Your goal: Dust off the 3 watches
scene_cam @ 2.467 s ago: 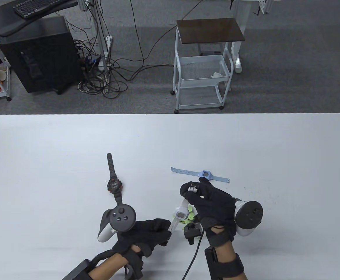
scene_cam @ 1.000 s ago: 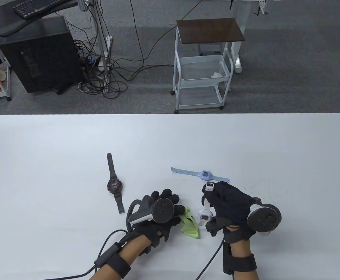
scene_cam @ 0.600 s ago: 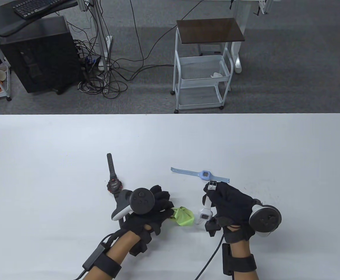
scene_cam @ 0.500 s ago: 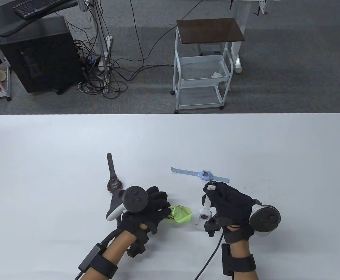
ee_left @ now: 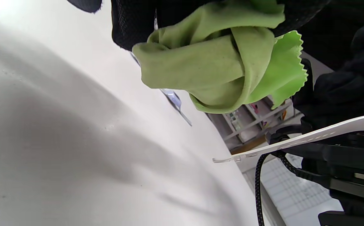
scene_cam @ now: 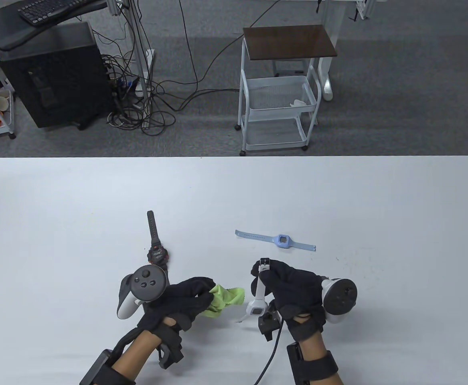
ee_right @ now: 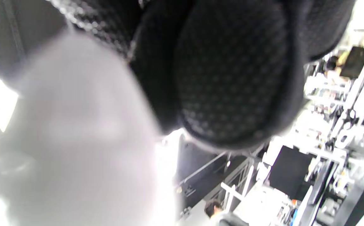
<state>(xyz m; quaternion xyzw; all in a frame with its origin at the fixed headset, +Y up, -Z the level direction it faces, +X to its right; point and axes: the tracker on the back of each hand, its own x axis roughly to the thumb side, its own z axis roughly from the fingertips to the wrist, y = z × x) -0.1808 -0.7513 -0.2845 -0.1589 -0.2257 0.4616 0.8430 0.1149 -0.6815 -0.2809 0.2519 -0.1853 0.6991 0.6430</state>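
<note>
My right hand (scene_cam: 288,286) grips the white watch (scene_cam: 256,304) by its strap, buckle end up, its face hanging just above the table. My left hand (scene_cam: 181,300) pinches a bunched green cloth (scene_cam: 222,300) a little left of that watch; in the left wrist view the green cloth (ee_left: 219,59) hangs from the fingers beside the white watch strap (ee_left: 295,142). The black and red watch (scene_cam: 156,250) lies flat behind my left hand. Behind my right hand the light blue watch (scene_cam: 280,240) lies stretched out. In the right wrist view only blurred glove (ee_right: 232,72) and a white shape show.
The white table (scene_cam: 378,200) stretches wide on all sides of the hands. Beyond its far edge stand a white wire cart (scene_cam: 280,104), a black computer tower (scene_cam: 53,76) and tangled cables (scene_cam: 145,108) on the floor.
My left hand let go of the white watch, reached to the green cloth, picked it up and pulled back left. My right hand shifted right with the watch, then back left and nearer.
</note>
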